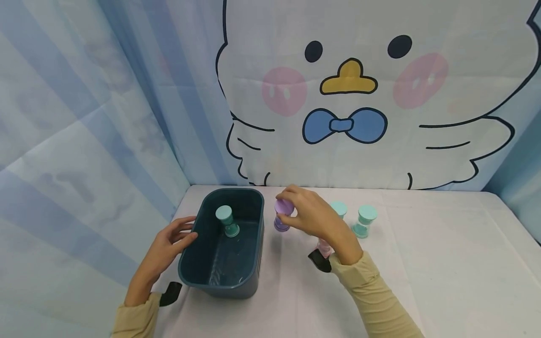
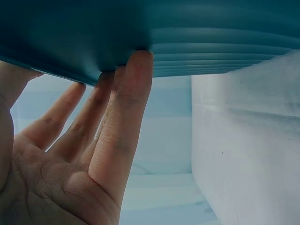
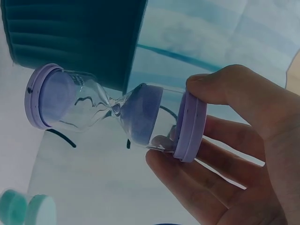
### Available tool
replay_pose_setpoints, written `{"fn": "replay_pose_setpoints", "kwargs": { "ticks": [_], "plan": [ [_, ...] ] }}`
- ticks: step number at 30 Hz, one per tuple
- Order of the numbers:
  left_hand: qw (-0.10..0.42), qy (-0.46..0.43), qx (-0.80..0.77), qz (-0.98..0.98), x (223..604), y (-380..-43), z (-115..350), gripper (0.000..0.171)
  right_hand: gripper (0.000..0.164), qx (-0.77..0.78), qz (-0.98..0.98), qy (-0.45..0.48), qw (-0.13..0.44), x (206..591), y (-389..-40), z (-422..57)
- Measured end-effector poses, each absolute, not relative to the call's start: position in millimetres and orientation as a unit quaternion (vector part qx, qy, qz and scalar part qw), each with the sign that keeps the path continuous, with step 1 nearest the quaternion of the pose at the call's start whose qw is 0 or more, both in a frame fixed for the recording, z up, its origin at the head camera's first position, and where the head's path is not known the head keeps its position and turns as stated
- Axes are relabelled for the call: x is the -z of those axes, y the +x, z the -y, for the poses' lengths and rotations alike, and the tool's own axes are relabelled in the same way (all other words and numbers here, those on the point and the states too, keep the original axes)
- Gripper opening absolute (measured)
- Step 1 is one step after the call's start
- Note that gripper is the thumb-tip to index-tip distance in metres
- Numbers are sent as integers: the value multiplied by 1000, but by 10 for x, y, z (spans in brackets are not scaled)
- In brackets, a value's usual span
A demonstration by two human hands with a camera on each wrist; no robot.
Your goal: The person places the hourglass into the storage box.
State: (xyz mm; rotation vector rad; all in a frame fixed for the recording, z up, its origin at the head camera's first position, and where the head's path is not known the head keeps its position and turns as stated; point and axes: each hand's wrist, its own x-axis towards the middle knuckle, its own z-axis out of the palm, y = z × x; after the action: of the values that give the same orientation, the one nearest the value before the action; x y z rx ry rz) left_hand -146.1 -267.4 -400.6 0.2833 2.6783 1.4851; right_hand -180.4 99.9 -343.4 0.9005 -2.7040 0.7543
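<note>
A purple hourglass [image 3: 140,112] is pinched at its top cap by my right hand [image 1: 310,213], just right of the dark teal bin [image 1: 249,286]. Purple sand shows in both of its bulbs in the right wrist view. Whether its base touches the table, I cannot tell. My left hand [image 1: 169,244] rests against the left side of the bin, its straight fingertips on the outer wall in the left wrist view. Inside the bin stands a mint-green hourglass [image 1: 227,220], slightly tilted in view.
Right of my right hand stands a mint-green hourglass [image 1: 365,220]. Another mint-green hourglass [image 1: 339,209] is partly hidden behind the hand. A pink object [image 1: 324,247] shows beneath my right wrist. A printed curtain [image 1: 338,164] hangs behind the white table [image 1: 444,263].
</note>
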Motion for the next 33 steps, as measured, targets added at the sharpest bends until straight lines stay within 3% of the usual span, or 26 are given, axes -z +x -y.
{"fn": "replay_pose_setpoints", "kwargs": {
  "ticks": [33],
  "plan": [
    [31,92,-484,-870,4002,-1465,2683,52,36,-268,887,346,144,3047,-1850,-851]
  ]
}}
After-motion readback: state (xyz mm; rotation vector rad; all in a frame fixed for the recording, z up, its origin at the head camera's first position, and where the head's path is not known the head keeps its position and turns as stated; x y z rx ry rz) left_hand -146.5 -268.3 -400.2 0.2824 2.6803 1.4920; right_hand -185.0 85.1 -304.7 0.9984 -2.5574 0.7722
